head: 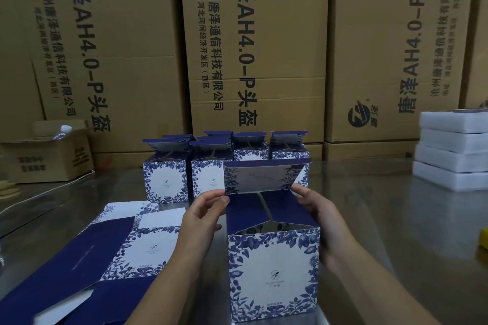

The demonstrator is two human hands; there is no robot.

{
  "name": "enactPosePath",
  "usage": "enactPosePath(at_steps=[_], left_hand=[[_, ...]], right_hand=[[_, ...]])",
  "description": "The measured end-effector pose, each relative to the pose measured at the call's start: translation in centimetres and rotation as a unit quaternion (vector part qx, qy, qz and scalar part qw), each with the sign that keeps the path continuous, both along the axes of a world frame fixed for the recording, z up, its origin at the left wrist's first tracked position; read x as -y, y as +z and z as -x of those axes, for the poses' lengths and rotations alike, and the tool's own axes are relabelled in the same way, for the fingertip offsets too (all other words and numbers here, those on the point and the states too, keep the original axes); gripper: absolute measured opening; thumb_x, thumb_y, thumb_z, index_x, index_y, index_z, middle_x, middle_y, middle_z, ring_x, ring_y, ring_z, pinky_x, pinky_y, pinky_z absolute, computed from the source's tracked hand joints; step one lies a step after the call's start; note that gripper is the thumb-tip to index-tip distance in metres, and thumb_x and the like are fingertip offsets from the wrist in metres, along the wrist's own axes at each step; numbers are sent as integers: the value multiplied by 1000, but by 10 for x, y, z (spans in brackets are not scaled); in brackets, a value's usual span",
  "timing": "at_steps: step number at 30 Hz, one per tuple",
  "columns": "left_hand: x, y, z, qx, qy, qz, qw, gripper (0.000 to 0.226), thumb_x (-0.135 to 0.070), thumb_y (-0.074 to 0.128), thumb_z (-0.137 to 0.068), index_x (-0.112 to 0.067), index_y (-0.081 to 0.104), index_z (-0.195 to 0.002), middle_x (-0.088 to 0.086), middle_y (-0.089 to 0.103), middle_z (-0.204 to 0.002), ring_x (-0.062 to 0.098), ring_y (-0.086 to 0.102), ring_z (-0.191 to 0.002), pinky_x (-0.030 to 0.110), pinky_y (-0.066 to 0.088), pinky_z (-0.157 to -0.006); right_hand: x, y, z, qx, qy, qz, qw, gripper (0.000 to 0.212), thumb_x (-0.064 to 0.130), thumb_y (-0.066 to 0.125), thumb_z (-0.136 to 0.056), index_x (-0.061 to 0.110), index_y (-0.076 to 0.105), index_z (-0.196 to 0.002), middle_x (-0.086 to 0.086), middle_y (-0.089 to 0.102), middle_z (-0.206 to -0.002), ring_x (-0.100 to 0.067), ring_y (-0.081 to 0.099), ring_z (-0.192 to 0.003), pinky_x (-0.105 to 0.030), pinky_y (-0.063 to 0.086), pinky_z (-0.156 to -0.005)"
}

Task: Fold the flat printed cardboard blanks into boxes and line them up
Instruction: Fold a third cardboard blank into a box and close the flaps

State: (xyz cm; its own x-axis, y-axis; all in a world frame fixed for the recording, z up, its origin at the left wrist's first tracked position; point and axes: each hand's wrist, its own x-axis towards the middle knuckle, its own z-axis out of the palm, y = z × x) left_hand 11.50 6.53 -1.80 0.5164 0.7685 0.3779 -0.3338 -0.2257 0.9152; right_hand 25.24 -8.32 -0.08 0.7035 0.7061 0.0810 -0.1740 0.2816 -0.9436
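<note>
- The box [273, 272]: white, blue flowers (navy inside), lid raised.
- Fingers of left hand [203, 215] and right hand [314, 208] pinch lid corners.
- At ten o'clock, carton [50, 155] holds bottle [64, 129].

Table [383, 219]: polished metal, reflective. Box [273, 272]: smooth printed card, slight sheen. Flat blanks [111, 253]: same card, matt navy. Cartons [258, 47]: rough brown corrugated cardboard. White pads [453, 152]: foam.
</note>
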Motion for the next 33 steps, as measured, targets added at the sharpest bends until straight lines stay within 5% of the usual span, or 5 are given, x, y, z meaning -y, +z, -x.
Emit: enactPosePath(at_steps=[9,16,19,27,33], left_hand=[[-1,0,2,-3,2,-10,1000,10,-24,63,-86,-31,70,-87,-19,70,-86,-7,63,-81,22,42,-67],[2,3,4,20,24,-49,998,21,-12,66,-85,-31,71,-78,15,66,-92,35,58,-88,43,49,-81],[6,4,5,31,16,-44,998,10,-26,62,-71,-22,68,-78,0,69,-88,26,60,-93,31,50,-78],[4,0,5,24,-8,-51,998,25,-29,54,-70,-12,63,-88,13,64,-98,29,59,-96,45,45,-78],[2,-1,6,22,7,-66,998,23,-29,62,-68,-18,66,-87,-12,63,-80,-2,57,-73,10,44,-58]], right_hand=[[0,1,2,0,-5,-14,1000,36,9,42,-84,16,65,-111,-14,64,-120,-35,54,-115,-51,33,-110],[5,5,6,-18,5,-29,999,15,15,52,-87,21,64,-80,-10,64,-79,-27,57,-71,-34,41,-60],[4,3,5,-18,-2,-25,1000,16,11,49,-86,17,64,-85,-6,65,-75,-23,58,-64,-32,41,-58],[2,1,3,-22,3,-21,1000,19,27,59,-83,18,73,-74,-4,73,-83,-24,67,-73,-36,50,-70],[3,-1,2,-19,16,-40,999,16,24,56,-83,18,71,-82,-5,72,-79,-22,67,-65,-32,51,-61]])
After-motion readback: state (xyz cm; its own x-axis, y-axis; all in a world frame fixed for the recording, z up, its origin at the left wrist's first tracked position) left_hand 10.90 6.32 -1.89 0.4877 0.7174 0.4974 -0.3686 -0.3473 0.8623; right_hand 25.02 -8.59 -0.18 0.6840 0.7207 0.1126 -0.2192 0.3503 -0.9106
